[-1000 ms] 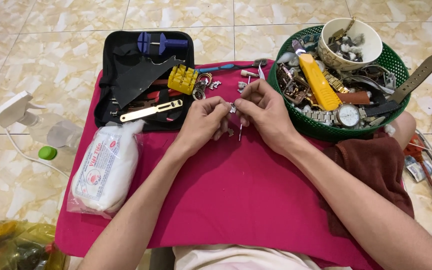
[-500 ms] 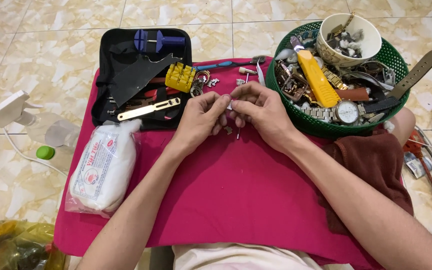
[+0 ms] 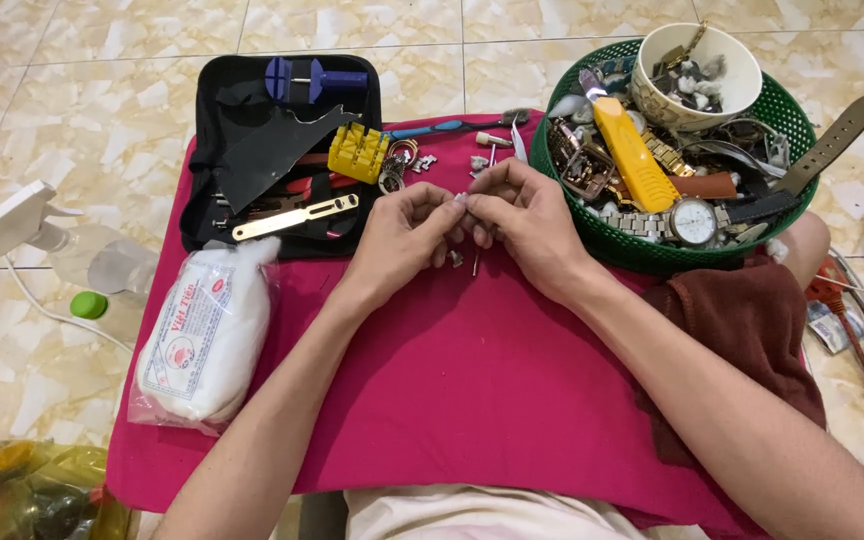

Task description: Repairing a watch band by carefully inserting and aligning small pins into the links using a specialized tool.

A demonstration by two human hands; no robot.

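Hardly anything has shifted since the earlier frames: both hands stay pressed together over the top of the magenta cloth-covered work surface, and the view has only drifted slightly. Between the fingertips sits a tiny silvery metal part, too small to tell its exact kind; the left hand pinches it narrowly from one side while the right hand closes on it from the other, also holding a thin metal pin tool that hangs down toward the cloth. Just below the fingers a small metal link lies loose on the cloth. Behind the hands are a yellow plastic block-shaped holder and a black zip-open tool case with a brass-coloured flat tool in it. To the right a round green plastic basket holds watches, straps and a white bowl of small parts; to the left lies a white filled plastic bag, with a clear spray bottle on the tiled floor. As I judge it, the pinched part could slip and spring away, since the grip is fingertip-only and the piece is tiny; on the soft cloth near the edge it might roll off and be lost.
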